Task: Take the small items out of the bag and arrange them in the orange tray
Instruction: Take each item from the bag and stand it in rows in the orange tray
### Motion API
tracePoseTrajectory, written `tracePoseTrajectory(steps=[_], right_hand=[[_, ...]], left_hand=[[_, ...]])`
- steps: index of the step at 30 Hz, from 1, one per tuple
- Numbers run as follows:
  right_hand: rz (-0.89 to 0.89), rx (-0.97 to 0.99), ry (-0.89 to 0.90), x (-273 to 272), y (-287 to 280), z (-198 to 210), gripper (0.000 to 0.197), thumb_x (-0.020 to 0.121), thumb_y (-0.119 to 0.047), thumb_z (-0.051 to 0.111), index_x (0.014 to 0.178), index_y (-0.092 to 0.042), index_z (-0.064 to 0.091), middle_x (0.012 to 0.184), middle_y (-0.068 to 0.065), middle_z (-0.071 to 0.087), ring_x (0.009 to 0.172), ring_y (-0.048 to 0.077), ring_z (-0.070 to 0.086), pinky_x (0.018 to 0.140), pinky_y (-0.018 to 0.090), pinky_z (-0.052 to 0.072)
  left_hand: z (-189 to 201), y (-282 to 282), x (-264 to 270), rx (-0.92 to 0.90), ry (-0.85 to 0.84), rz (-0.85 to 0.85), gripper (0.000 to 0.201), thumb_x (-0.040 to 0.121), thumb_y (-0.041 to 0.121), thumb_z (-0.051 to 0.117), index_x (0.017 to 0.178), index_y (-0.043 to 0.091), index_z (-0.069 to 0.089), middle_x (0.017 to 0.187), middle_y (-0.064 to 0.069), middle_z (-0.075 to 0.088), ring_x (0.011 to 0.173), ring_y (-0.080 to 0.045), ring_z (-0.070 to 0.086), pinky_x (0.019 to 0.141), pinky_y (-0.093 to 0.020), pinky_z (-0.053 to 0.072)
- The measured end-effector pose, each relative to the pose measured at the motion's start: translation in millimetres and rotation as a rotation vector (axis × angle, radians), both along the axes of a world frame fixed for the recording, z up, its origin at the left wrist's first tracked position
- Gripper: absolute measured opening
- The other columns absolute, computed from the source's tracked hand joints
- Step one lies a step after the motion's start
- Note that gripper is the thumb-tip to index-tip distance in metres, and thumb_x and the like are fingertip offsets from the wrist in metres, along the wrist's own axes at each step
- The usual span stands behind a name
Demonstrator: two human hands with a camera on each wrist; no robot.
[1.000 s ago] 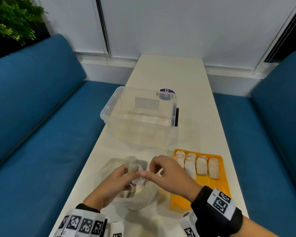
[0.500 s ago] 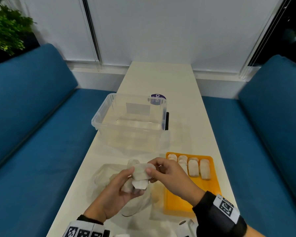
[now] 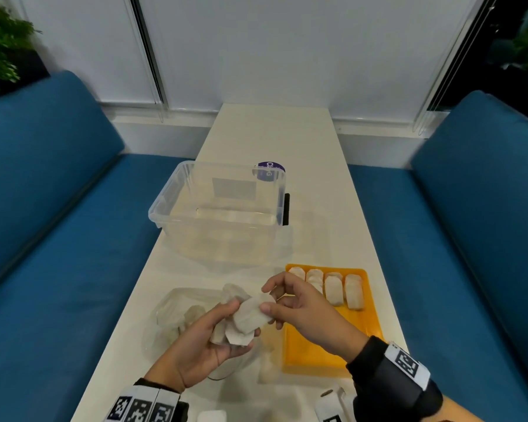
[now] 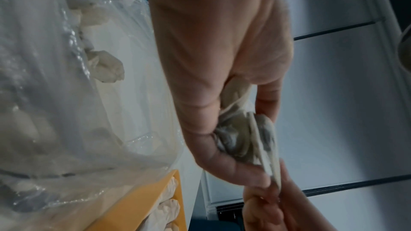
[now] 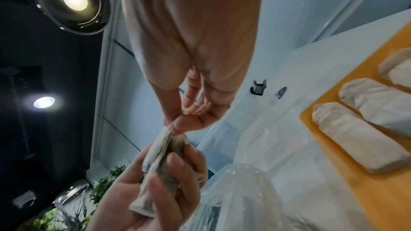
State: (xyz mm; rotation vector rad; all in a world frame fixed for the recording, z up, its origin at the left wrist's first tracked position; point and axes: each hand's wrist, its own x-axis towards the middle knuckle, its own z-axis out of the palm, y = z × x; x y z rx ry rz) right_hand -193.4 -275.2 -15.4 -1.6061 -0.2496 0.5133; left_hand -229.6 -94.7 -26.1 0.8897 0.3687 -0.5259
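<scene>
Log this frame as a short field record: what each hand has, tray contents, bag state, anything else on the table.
left hand: holds a bunch of small pale packets
right hand: pinches the top packet of that bunch
orange tray: four packets in a row at its far end, near part bare
bag: clear plastic, on the table, packets inside
clear bin: beyond the bag, looks empty

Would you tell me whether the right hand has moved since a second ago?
Yes: the right hand has shifted rightward, closer to the orange tray.
</scene>
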Motion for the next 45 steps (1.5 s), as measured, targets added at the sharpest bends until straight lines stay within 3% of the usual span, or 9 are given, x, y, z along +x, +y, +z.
tracePoseTrajectory(steps=[4, 8, 14, 20, 24, 28, 34, 39, 45], right_hand=[[-0.035, 0.073, 0.036, 2.4, -10.1, -0.6, 0.005, 0.087, -0.008, 0.063, 0.092, -0.010, 0.061, 0.086, 0.003, 0.059, 0.071, 0.009, 0.060, 0.065, 0.020, 0.051], [-0.088, 0.044, 0.040, 10.9, -31.0, 3.7, 0.008, 0.088, -0.010, 0.061, 0.094, -0.014, 0.066, 0.091, 0.000, 0.065, 0.078, 0.012, 0.061, 0.071, 0.020, 0.054], [-0.136, -0.666, -0.182, 50.4, -93.2, -17.2, 0.013, 0.093, -0.017, 0.056, 0.102, -0.026, 0.060, 0.096, -0.002, 0.064, 0.082, 0.011, 0.061, 0.067, 0.012, 0.047], [0.005, -0.984, -0.157, 70.9, -115.5, -51.0, 0.012, 0.091, -0.015, 0.058, 0.102, -0.015, 0.062, 0.098, 0.001, 0.058, 0.089, 0.013, 0.052, 0.065, 0.012, 0.038], [0.180, -0.998, -0.087, 81.7, -113.1, -59.1, 0.007, 0.090, -0.017, 0.060, 0.093, -0.023, 0.060, 0.098, -0.003, 0.056, 0.090, 0.013, 0.053, 0.069, 0.014, 0.042], [0.234, -1.091, -0.115, 90.4, -107.4, -65.3, 0.008, 0.090, -0.017, 0.058, 0.096, -0.021, 0.060, 0.096, -0.004, 0.053, 0.090, 0.013, 0.049, 0.078, 0.020, 0.035], [0.163, -1.128, -0.151, 98.2, -102.2, -74.3, 0.012, 0.092, -0.015, 0.053, 0.100, -0.018, 0.061, 0.108, 0.006, 0.061, 0.096, 0.020, 0.056, 0.075, 0.021, 0.039], [0.102, -1.120, -0.220, 98.8, -103.1, -77.1, 0.027, 0.094, -0.015, 0.049, 0.120, -0.014, 0.054, 0.120, 0.008, 0.057, 0.109, 0.024, 0.053, 0.092, 0.028, 0.042], [-0.033, -1.151, -0.428, 90.6, -104.1, -75.1, 0.019, 0.095, -0.020, 0.046, 0.109, -0.017, 0.058, 0.108, 0.004, 0.058, 0.097, 0.019, 0.054, 0.084, 0.026, 0.046]], left_hand=[[-0.3, -1.9, 1.7, 0.011, 0.018, 0.025, 0.025, 0.075, 0.021, 0.056, 0.082, 0.006, 0.075, 0.085, -0.014, 0.069, 0.069, -0.025, 0.066, 0.052, -0.029, 0.055], [-2.1, -1.5, 2.5, 0.028, 0.029, 0.030, 0.032, 0.077, 0.022, 0.055, 0.098, 0.001, 0.066, 0.082, -0.015, 0.068, 0.066, -0.022, 0.068, 0.054, -0.029, 0.056], [-10.8, 9.8, -1.6, 0.091, 0.056, 0.073, 0.033, 0.086, 0.022, 0.053, 0.107, -0.002, 0.062, 0.087, -0.015, 0.069, 0.067, -0.021, 0.070, 0.057, -0.029, 0.058], [-13.5, 12.8, -5.0, 0.173, 0.102, 0.073, 0.033, 0.091, 0.019, 0.052, 0.114, -0.004, 0.060, 0.106, -0.019, 0.063, 0.072, -0.022, 0.071, 0.058, -0.030, 0.059], [-14.2, 11.9, -3.5, 0.189, 0.108, 0.071, 0.032, 0.091, 0.018, 0.052, 0.113, -0.004, 0.059, 0.106, -0.018, 0.062, 0.070, -0.022, 0.071, 0.058, -0.030, 0.059], [-14.7, 10.2, -2.5, 0.221, 0.111, 0.049, 0.031, 0.092, 0.017, 0.051, 0.112, -0.005, 0.058, 0.104, -0.020, 0.062, 0.070, -0.022, 0.072, 0.059, -0.031, 0.060], [-14.8, 10.7, -1.3, 0.266, 0.103, 0.036, 0.029, 0.092, 0.017, 0.050, 0.111, -0.003, 0.059, 0.097, -0.018, 0.066, 0.070, -0.022, 0.072, 0.061, -0.032, 0.060], [-15.2, 11.0, 0.0, 0.283, 0.105, 0.024, 0.029, 0.092, 0.017, 0.051, 0.111, -0.004, 0.060, 0.095, -0.017, 0.068, 0.073, -0.023, 0.072, 0.062, -0.032, 0.059], [-14.3, 10.4, 2.2, 0.286, 0.087, 0.000, 0.031, 0.091, 0.018, 0.051, 0.111, -0.004, 0.060, 0.097, -0.017, 0.068, 0.075, -0.023, 0.072, 0.065, -0.033, 0.059]])
